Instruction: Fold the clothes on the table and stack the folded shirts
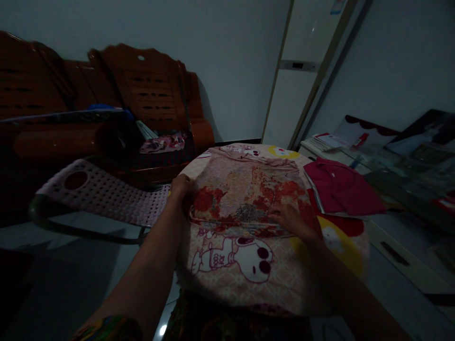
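A patterned garment point(234, 189) in pale pink with red and orange blotches lies spread on a round table. Its near edge is turned into a band running from side to side. My left hand point(182, 187) is curled at the garment's left edge, its fingertips partly hidden in the dim light. Over the right part of the cloth, my right hand point(287, 218) rests with its fingers extended to the left, touching the fabric. To the right of the garment sits a folded magenta garment point(343, 187), overhanging the table's edge.
The table's cover point(227, 289) has a cartoon dog print. A woven chair point(117, 194) stands close on the left, before a wooden sofa point(152, 90) with cloth on its seat. At right is a low cabinet point(405, 260) with papers; behind stands a tall white unit point(295, 94).
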The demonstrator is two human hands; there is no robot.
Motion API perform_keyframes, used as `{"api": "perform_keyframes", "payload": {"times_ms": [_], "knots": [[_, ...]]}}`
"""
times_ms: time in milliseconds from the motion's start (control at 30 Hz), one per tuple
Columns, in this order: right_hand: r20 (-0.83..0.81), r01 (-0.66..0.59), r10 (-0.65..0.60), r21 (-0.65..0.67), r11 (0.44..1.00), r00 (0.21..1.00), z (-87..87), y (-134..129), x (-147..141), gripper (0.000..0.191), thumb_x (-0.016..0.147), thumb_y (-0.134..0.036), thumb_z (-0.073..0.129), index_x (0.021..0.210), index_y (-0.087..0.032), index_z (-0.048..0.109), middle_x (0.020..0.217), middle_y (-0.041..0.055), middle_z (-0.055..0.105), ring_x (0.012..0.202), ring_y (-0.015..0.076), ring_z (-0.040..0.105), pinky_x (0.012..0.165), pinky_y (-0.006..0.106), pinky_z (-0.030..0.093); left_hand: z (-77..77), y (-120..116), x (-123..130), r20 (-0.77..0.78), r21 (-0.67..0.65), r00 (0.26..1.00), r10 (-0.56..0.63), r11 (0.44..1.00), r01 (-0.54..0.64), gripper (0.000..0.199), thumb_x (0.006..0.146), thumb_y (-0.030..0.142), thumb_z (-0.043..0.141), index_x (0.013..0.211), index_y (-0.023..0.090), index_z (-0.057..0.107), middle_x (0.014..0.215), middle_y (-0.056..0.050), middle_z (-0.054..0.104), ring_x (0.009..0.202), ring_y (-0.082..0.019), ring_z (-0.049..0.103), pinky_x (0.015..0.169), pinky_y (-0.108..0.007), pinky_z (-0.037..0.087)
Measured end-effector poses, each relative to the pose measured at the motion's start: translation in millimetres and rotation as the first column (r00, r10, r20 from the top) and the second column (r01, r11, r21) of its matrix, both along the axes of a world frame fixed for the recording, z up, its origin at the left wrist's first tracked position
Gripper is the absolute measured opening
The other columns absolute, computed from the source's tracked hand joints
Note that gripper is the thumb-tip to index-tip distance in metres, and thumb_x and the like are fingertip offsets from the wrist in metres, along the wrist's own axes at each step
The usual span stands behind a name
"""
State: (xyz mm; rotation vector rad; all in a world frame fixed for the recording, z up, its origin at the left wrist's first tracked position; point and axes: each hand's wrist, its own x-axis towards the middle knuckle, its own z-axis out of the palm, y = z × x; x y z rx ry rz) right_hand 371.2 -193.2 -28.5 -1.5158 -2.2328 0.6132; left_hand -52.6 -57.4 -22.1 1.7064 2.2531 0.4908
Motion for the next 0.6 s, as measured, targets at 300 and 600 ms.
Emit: {"api": "perform_keyframes", "payload": {"times_ms": [300, 600], "knots": [[-0.075, -0.024, 0.016, -0.106, 0.994, 0.997, 8.2, -14, -2, 0.013, 0.082, -0.028, 0.07, 0.074, -0.017, 0.073, 0.075, 0.0035, 0.071, 0.069, 0.0163, 0.062, 0.064, 0.026, 0.04, -1.5, -46, -26, 0.423, 0.0, 0.851, -0.31, 0.939, 0.343, 0.096, 0.05, 0.03, 0.077, 0.142, 0.016, 0.052, 0.106, -0.008, 0.074, 0.094, -0.027, 0.071, 0.073, -0.029, 0.057], [-0.063, -0.05, 0.038, -0.196, 0.979, 0.997, 8.9, -27, -4, 0.01, 0.082, -0.025, 0.068, 0.079, -0.018, 0.074, 0.07, 0.0018, 0.07, 0.063, 0.014, 0.06, 0.059, 0.025, 0.037, 22.2, -90, -25, 0.075, -0.022, 0.926, -0.371, 0.927, 0.373, 0.077, 0.047, 0.024, 0.076, 0.123, 0.019, 0.068, 0.125, -0.013, 0.07, 0.123, -0.037, 0.06, 0.101, -0.039, 0.051]]}}
